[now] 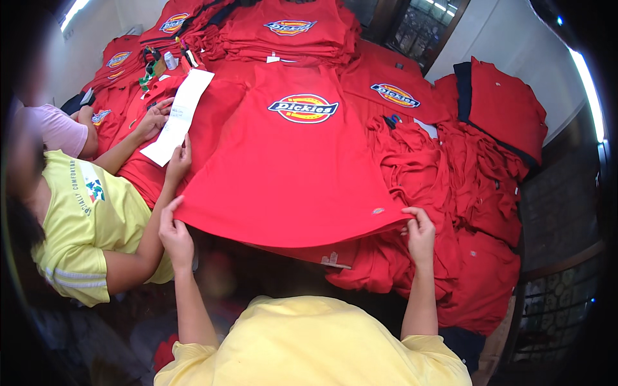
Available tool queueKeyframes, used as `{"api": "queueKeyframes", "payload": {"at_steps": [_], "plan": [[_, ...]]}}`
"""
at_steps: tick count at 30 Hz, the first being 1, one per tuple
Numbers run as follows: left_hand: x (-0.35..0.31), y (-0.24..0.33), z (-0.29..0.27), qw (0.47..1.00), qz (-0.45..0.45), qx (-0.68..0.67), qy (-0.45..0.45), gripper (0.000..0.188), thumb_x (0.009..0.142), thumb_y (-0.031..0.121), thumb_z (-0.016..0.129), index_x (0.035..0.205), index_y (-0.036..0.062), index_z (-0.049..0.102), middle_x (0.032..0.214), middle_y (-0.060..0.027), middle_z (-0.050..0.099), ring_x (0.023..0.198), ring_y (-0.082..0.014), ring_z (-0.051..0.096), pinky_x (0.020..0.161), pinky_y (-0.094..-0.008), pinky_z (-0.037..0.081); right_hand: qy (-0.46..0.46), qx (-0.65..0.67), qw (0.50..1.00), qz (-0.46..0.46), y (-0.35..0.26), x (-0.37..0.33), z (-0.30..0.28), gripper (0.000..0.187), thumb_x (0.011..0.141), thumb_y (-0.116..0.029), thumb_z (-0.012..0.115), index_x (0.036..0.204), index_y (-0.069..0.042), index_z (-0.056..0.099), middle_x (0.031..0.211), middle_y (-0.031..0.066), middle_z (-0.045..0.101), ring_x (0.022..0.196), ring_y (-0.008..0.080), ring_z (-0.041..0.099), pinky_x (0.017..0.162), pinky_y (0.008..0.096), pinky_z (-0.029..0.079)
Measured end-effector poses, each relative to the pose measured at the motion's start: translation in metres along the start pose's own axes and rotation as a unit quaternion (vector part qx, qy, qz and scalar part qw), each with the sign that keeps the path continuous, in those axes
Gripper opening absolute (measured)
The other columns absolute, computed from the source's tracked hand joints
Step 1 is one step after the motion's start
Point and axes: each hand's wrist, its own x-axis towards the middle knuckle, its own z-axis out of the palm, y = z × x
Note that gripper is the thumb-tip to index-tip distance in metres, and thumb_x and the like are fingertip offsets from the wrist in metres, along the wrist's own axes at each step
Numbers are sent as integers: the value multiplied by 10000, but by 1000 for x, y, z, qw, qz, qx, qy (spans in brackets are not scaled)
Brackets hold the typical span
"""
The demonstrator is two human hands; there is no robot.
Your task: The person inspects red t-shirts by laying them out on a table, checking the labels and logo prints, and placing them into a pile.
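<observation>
A red sleeveless shirt with a printed chest logo lies spread in front of me, its hem toward me. My left hand pinches the left corner of the hem. My right hand grips the right corner, its fingers partly behind the cloth. Between the two hands the hem is stretched wide and hangs past the near edge of the pile. A small label sits on the shirt near the right corner.
A co-worker in a yellow shirt holds a white paper strip close on my left; another person's pink sleeve is beyond. Folded red shirts are stacked at the back. Crumpled red garments heap up on the right.
</observation>
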Motion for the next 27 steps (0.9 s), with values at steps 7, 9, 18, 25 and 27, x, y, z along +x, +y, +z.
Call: {"api": "queueKeyframes", "payload": {"at_steps": [7, 9, 18, 25, 27], "plan": [[-12, -8, -25, 985, 51, 162, -16, 381, 752, -148, 405, 1013, -19, 651, 1031, -179, 613, 1021, -340, 590, 906, -399, 452, -147, -8, 986, 79, -5, -13, -26, 213, 834, 44, 454, 957, -5, 620, 775, 3, 594, 617, 62, 532, 595, 220, 457], [-25, -16, -23, 984, 11, 171, -45, 391, 746, -153, 400, 1014, -20, 653, 1038, -178, 608, 1009, -334, 593, 889, -400, 459, -198, -27, 975, 96, 6, -26, -23, 111, 875, -45, 575, 961, -2, 632, 769, 6, 608, 668, 69, 574, 620, 227, 476], [-59, -61, 8, 984, -153, 64, -70, 307, 963, 122, 482, 1213, -25, 580, 1040, -123, 649, 945, -176, 590, 866, -291, 450, -192, -172, 966, 1, 50, -29, 9, 170, 927, -136, 544, 968, 2, 635, 881, 182, 655, 798, 310, 658, 719, 388, 506], [-54, -85, 1, 991, -131, 8, 38, 239, 925, 19, 510, 1132, 5, 630, 957, -111, 662, 872, -169, 605, 807, -298, 472, -158, -139, 977, 46, 37, -29, 6, 95, 874, -67, 601, 934, 2, 627, 884, 178, 655, 742, 281, 661, 664, 381, 510], [-53, -76, -3, 989, -127, 65, 40, 251, 907, 4, 519, 1132, 6, 631, 950, -109, 662, 845, -187, 609, 792, -313, 478, -136, -133, 977, 101, 24, -33, 4, 63, 860, -51, 616, 888, 6, 620, 874, 175, 660, 691, 235, 668, 605, 359, 516]]}}
